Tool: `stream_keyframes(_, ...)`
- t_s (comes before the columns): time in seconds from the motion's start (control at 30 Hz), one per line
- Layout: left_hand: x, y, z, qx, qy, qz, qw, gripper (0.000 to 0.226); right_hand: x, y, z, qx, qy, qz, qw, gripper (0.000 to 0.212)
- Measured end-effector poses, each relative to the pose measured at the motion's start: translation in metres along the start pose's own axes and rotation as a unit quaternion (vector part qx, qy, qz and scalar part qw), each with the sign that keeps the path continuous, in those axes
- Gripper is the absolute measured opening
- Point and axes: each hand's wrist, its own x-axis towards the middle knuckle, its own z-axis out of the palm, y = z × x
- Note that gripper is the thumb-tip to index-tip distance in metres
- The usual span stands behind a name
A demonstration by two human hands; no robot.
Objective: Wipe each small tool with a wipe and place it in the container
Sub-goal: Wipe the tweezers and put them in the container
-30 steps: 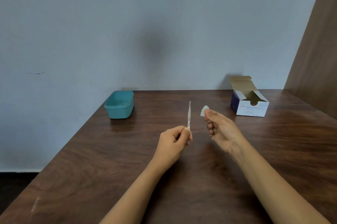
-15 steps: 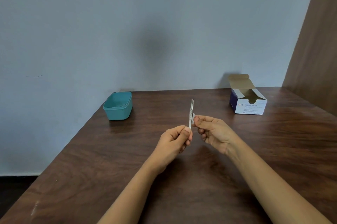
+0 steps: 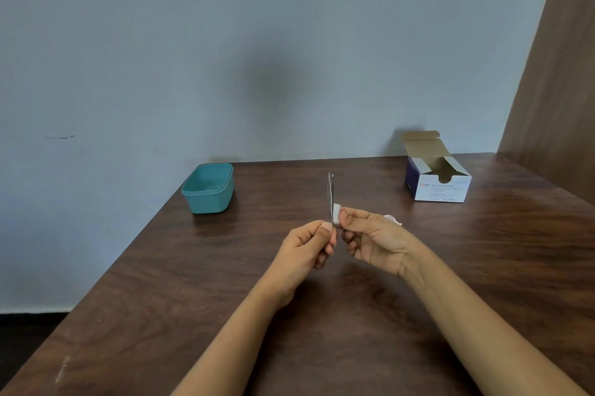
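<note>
Standing upright, slim metal tweezers (image 3: 330, 196) are pinched at their base by the left hand (image 3: 306, 247). Just above that grip, the right hand (image 3: 373, 241) pinches a white wipe (image 3: 336, 218) against them — teal container (image 3: 212, 202) well beyond-left, swab box (image 3: 444, 192) beyond-right.

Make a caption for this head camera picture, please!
Left hand holds tweezers upright; right hand presses a white wipe against them.

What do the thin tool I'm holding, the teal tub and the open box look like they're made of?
Thin tool: likely metal, slim with a grey sheen. Teal tub: probably plastic, smooth moulded walls. Open box: cardboard, brown inside its folded flaps, printed white outside.
</note>
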Motion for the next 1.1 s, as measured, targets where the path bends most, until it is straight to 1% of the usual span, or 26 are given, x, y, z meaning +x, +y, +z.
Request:
stream_keyframes(0.13,0.0004,0.0017,-0.0019,-0.04,-0.004,-0.027,0.999,0.031,0.0007,0.0008,0.0006,-0.014,-0.003,-0.005,1.0,0.021)
stream_keyframes(0.27,0.0004,0.0023,-0.0021,-0.033,-0.001,-0.033,0.999,0.031,0.0008,0.0015,0.0006,-0.021,-0.001,-0.012,1.0,0.023)
stream_keyframes(0.33,0.0003,0.0017,-0.0016,-0.013,0.014,-0.027,0.999,0.031,0.0006,0.0023,0.0007,-0.026,0.006,-0.018,0.999,0.023)
stream_keyframes(0.43,-0.0003,0.0014,0.0,0.019,0.046,-0.015,0.999,0.032,0.0004,0.0024,0.0017,-0.033,0.029,-0.034,0.998,0.014)
stream_keyframes(0.57,-0.0006,0.0028,0.0017,0.017,0.078,-0.006,0.997,0.031,-0.0005,0.0013,0.0047,-0.037,0.039,-0.055,0.997,0.012)
stream_keyframes(0.93,-0.0014,0.0029,0.0026,0.033,0.083,0.009,0.996,0.033,-0.0017,0.0041,0.0073,-0.087,0.113,-0.136,0.98,0.005)
stream_keyframes(1.1,-0.0014,0.0023,0.0022,0.036,0.079,0.007,0.996,0.032,-0.0034,0.0041,0.0079,-0.106,0.115,-0.131,0.979,0.005)
